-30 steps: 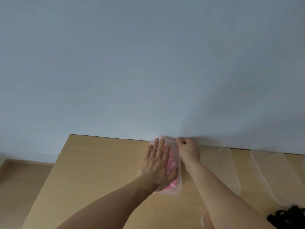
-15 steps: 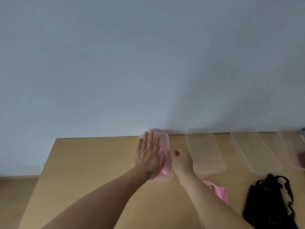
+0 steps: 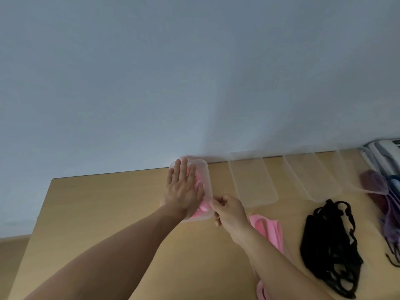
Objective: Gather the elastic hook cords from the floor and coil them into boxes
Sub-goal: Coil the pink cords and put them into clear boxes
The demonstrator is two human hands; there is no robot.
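Observation:
A clear plastic box (image 3: 204, 178) with pink cords (image 3: 200, 188) coiled inside stands on the wooden table (image 3: 104, 213) against the wall. My left hand (image 3: 183, 190) lies flat on its lid, fingers spread. My right hand (image 3: 229, 210) pinches the box's near right corner. More pink cord (image 3: 267, 228) lies on the table under my right forearm. A bundle of black cords (image 3: 331, 245) lies further right, and purple cords (image 3: 389, 215) lie at the right edge.
Clear plastic lids or trays lie along the wall: one (image 3: 252, 180) beside the box, another (image 3: 311, 178) further right. A white device (image 3: 387, 154) sits in the far right corner. The table's left edge drops to the floor (image 3: 13, 245).
The view has swung right, bringing the black and purple cords into sight. My right hand slid from the box's far right corner to its near right corner. My left hand stays on the lid.

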